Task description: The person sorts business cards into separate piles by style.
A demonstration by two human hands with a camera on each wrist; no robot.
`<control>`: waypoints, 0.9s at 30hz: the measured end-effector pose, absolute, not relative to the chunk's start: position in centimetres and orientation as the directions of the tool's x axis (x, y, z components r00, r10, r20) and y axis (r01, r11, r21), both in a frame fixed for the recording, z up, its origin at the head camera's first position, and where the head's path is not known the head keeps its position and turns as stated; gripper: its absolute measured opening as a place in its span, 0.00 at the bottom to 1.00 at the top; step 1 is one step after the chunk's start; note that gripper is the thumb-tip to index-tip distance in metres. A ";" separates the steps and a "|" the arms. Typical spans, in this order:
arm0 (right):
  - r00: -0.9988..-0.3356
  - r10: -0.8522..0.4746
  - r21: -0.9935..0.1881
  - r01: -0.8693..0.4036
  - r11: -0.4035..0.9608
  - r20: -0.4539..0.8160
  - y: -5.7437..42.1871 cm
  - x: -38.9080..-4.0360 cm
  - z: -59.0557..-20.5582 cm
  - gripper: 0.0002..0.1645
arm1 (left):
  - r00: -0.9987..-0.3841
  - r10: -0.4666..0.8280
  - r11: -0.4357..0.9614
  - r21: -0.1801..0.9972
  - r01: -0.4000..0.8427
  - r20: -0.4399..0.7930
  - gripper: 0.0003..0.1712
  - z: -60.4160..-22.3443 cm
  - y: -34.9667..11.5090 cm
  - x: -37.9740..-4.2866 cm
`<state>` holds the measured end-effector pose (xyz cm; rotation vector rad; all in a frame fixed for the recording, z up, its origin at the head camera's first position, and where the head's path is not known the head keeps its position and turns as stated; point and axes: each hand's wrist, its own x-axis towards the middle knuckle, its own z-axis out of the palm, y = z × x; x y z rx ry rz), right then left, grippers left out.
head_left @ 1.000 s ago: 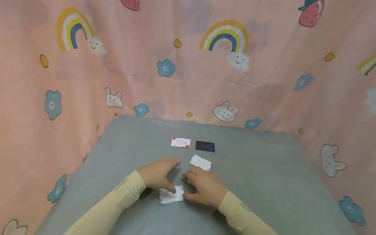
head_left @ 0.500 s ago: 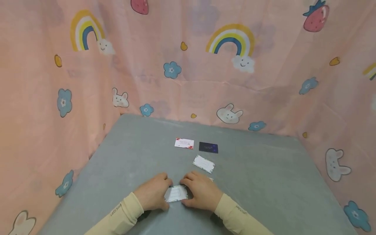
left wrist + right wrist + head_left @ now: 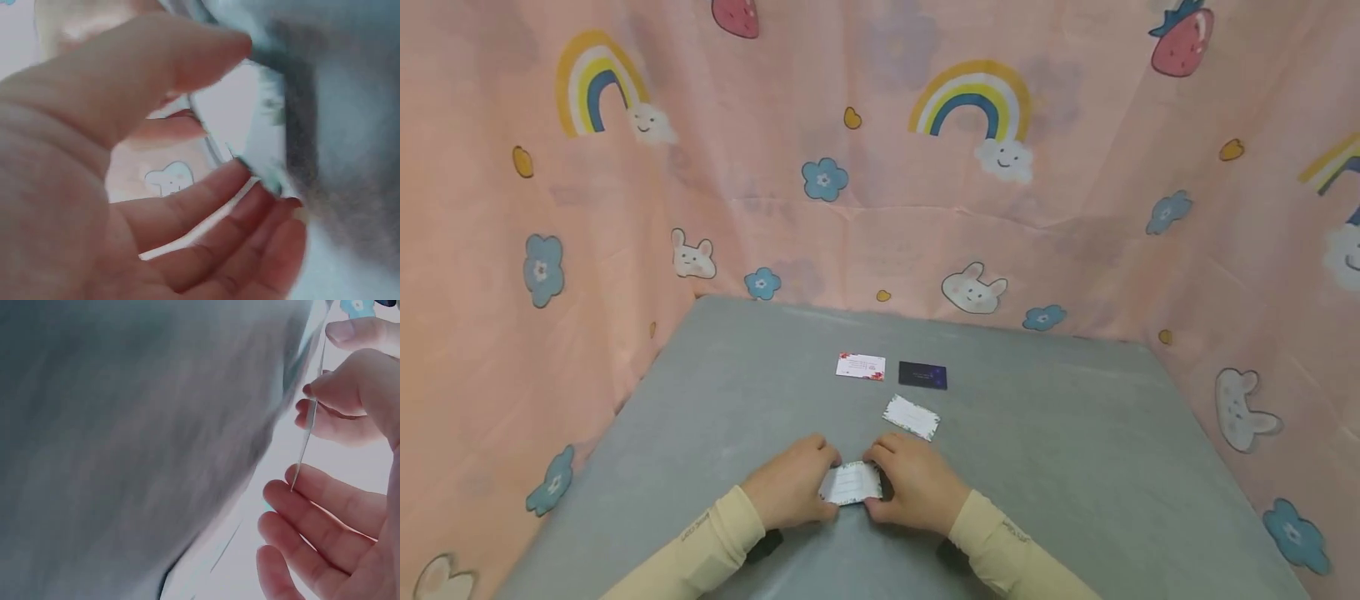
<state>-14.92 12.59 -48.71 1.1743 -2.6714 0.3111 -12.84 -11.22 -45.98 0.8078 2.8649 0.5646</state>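
Observation:
A white card (image 3: 852, 483) with a leafy patterned border lies between my two hands near the front of the table. My left hand (image 3: 790, 485) pinches its left end, thumb at the near edge and fingertips at the far edge. At the other end my right hand (image 3: 919, 485) grips it the same way. In the left wrist view the card (image 3: 234, 106) appears bright between thumb and fingers. The right wrist view shows the card (image 3: 306, 437) almost edge-on, as a thin line between the thumb and fingertips.
Beyond the hands lies another white leafy-bordered card (image 3: 912, 417), set at a slant. Further back are a white card with red corners (image 3: 861, 366) and a dark blue card (image 3: 922, 375). A pink printed curtain (image 3: 880, 233) encloses the grey table (image 3: 1060, 450).
My left hand has gone from spread fingers with the thumb over the card to pinching its end. Both hands now hold the card. A white sliver behind the right hand is gone from sight.

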 end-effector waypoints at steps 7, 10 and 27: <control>-0.773 -0.594 -0.189 -0.632 0.751 0.225 17.3 -16.8 -47.8 0.32 | -0.795 0.607 0.762 0.290 0.579 -0.009 0.32 -45.4 -6.3 -17.4; -0.837 -0.528 -0.254 -0.547 0.798 0.146 19.9 -18.5 -47.3 0.36 | -0.778 0.628 0.753 0.271 0.600 -0.023 0.33 -44.7 -3.4 -20.0; -0.950 -0.313 -0.383 -0.285 0.879 -0.009 31.3 -28.0 -47.0 0.38 | -0.798 0.603 0.773 0.258 0.579 -0.013 0.37 -46.8 9.7 -31.6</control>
